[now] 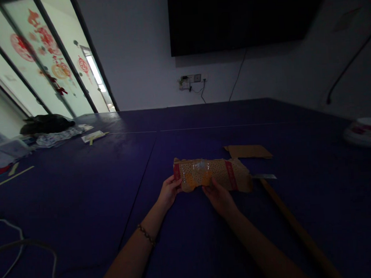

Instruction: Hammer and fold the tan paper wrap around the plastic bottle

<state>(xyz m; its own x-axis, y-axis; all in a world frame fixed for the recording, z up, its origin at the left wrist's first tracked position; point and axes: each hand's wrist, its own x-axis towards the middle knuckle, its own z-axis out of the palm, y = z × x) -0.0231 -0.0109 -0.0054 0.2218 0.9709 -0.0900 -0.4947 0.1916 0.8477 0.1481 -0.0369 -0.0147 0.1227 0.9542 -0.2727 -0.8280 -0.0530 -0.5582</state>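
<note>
Both hands hold a piece of printed cardboard [217, 173] with torn edges, dotted print, red bands and a shiny patch like clear tape. My left hand [170, 191] grips its left end, fingers partly behind it. My right hand [219, 197] pinches the lower edge near the middle, thumb in front. Beyond the printed piece lies a plain brown cardboard piece [250, 151] on the purple table. To the right of the printed cardboard, a thin blade-like strip [268, 176] lies near the top of a long wooden stick [297, 222].
The purple table [91, 191] reaches to the wall. At its left are a black bag [46, 123], a white packet [93, 136], yellowish strips [13, 176] and white cables [20, 237]. A round whitish object [365, 132] stands at the right. A large dark screen [243, 16] hangs above.
</note>
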